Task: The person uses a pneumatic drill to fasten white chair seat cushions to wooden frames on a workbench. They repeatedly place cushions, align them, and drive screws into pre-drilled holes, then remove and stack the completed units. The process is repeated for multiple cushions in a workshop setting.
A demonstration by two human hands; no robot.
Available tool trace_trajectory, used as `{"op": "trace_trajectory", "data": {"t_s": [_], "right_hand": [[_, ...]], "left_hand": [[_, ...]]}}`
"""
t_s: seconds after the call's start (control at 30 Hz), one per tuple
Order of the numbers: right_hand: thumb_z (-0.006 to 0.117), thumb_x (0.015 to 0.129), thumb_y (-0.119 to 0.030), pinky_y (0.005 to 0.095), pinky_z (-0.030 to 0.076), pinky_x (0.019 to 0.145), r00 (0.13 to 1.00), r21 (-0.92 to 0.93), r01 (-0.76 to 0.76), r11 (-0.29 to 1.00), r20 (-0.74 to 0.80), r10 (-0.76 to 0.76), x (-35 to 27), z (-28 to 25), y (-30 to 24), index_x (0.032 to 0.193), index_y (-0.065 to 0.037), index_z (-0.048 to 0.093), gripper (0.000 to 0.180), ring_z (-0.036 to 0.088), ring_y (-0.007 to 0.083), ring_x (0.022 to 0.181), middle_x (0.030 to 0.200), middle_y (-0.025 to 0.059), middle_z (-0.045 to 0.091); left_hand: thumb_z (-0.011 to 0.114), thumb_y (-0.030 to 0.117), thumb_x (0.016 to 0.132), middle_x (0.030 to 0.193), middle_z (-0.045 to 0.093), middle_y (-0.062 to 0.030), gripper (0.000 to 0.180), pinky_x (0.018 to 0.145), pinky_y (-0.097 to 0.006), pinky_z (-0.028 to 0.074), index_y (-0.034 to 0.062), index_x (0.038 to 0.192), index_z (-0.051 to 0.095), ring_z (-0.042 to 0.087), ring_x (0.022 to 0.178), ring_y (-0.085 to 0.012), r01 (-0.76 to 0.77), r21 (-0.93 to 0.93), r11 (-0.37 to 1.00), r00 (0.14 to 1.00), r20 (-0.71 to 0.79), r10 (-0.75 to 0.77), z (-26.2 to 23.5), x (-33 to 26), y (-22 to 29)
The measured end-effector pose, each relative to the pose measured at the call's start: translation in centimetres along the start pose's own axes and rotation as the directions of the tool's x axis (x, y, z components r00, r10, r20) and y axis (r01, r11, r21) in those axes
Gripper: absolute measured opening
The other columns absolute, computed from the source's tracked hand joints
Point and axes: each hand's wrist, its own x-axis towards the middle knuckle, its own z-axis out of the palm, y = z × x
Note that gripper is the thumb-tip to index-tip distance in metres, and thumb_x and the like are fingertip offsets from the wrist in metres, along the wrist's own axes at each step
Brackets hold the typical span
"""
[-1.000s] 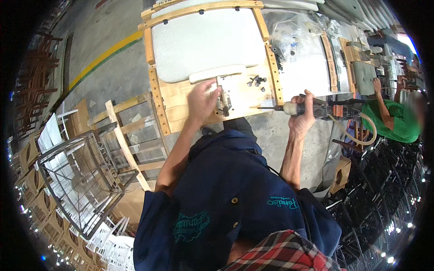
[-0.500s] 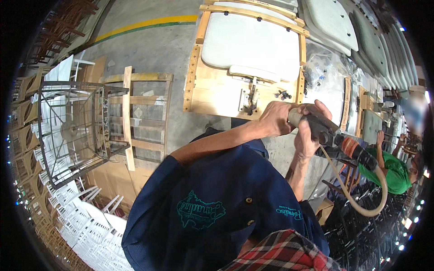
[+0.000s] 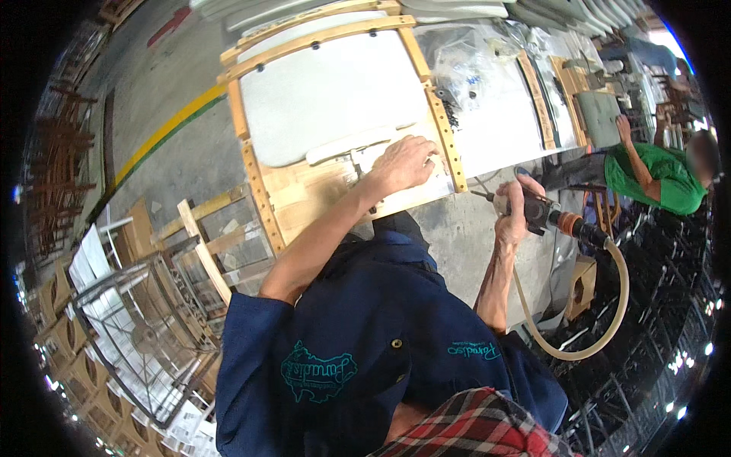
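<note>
My left hand (image 3: 409, 162) rests low over the near right part of the wooden jig (image 3: 293, 202), fingers curled down. Whatever lies under its fingertips is hidden. Beside it, a metal toggle clamp (image 3: 356, 164) meets a pale padded bar (image 3: 343, 150), which presses on the near edge of a white panel (image 3: 335, 87) with dark fittings along its far edge. To the right, off the jig's edge, my right hand (image 3: 515, 209) grips a power screwdriver (image 3: 542, 213). Its thin bit points left toward the jig, and a beige hose (image 3: 626, 286) loops from its back.
Right of the jig, clear plastic sheeting (image 3: 476, 65) and small dark parts lie on a white surface (image 3: 495, 137). A person in a green shirt (image 3: 662, 177) works farther right. On the left stand a wooden pallet (image 3: 228, 240) and a black metal frame (image 3: 145, 335).
My left hand has left the screwdriver and come down onto the jig. My right hand keeps the screwdriver, lower and beside the jig. The view has turned, shifting the jig leftward in the picture.
</note>
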Motion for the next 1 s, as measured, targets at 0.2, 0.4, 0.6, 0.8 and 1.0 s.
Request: {"op": "trace_trajectory", "data": {"t_s": [0.2, 0.4, 0.6, 0.8, 1.0], "right_hand": [[0.069, 0.089, -0.001, 0.0355, 0.054, 0.066, 0.986, 0.091, -0.034, 0.995, -0.157, 0.049, 0.4, -3.4, 0.9, 0.108, -0.001, 0.064, 0.019, 0.066, 0.0198, 0.070, 0.080, 0.0111, 0.068], [0.068, 0.088, -0.002, 0.0365, 0.053, 0.067, 0.962, 0.023, -0.075, 0.997, -0.262, 0.079, 0.4, -5.2, 0.9, 0.110, 0.002, 0.062, 0.023, 0.064, 0.0208, 0.066, 0.074, 0.0115, 0.067], [0.068, 0.089, -0.003, 0.0333, 0.053, 0.066, 0.932, -0.035, -0.157, 0.987, -0.334, 0.137, 1.3, -5.6, 0.4, 0.113, 0.003, 0.060, 0.026, 0.067, 0.0221, 0.067, 0.076, 0.0147, 0.069], [0.064, 0.093, -0.006, 0.0404, 0.053, 0.074, 0.949, -0.022, -0.172, 0.985, -0.272, 0.160, 3.0, -4.8, 0.4, 0.111, 0.000, 0.061, 0.020, 0.063, 0.0211, 0.069, 0.073, 0.0084, 0.063], [0.063, 0.093, -0.005, 0.0416, 0.053, 0.074, 0.968, 0.018, -0.149, 0.989, -0.200, 0.149, 4.3, -3.8, 0.5, 0.111, 0.001, 0.061, 0.018, 0.061, 0.0206, 0.069, 0.072, 0.0081, 0.062]], "left_hand": [[0.061, 0.018, 0.093, 0.106, 0.070, -0.0153, 0.021, 0.093, -0.046, 0.052, 0.0042, 0.103, 0.072, 0.064, 0.107, -0.0322, -0.111, 0.164, 0.980, 0.992, 0.071, 0.100, 4.0, 10.3, -4.4], [0.062, 0.010, 0.088, 0.099, 0.068, -0.0146, 0.014, 0.091, -0.045, 0.052, 0.0056, 0.098, 0.071, 0.061, 0.109, -0.0336, -0.257, 0.342, 0.904, 0.965, 0.132, 0.224, 8.5, 16.8, -6.8], [0.058, 0.010, 0.090, 0.110, 0.073, -0.0116, 0.023, 0.089, -0.041, 0.050, 0.0073, 0.103, 0.077, 0.066, 0.107, -0.0261, -0.184, 0.612, 0.769, 0.976, 0.207, 0.069, 11.5, 20.3, -6.2], [0.064, 0.002, 0.082, 0.093, 0.076, -0.0190, 0.016, 0.074, -0.041, 0.062, -0.0002, 0.089, 0.077, 0.076, 0.090, -0.0314, -0.123, 0.340, 0.932, 0.982, 0.176, 0.066, 11.0, 20.3, -5.7], [0.061, -0.002, 0.080, 0.090, 0.074, -0.0234, 0.015, 0.072, -0.044, 0.062, -0.0056, 0.085, 0.074, 0.075, 0.087, -0.0353, -0.065, 0.215, 0.974, 0.985, 0.170, 0.028, 9.5, 19.6, -6.0]]}}
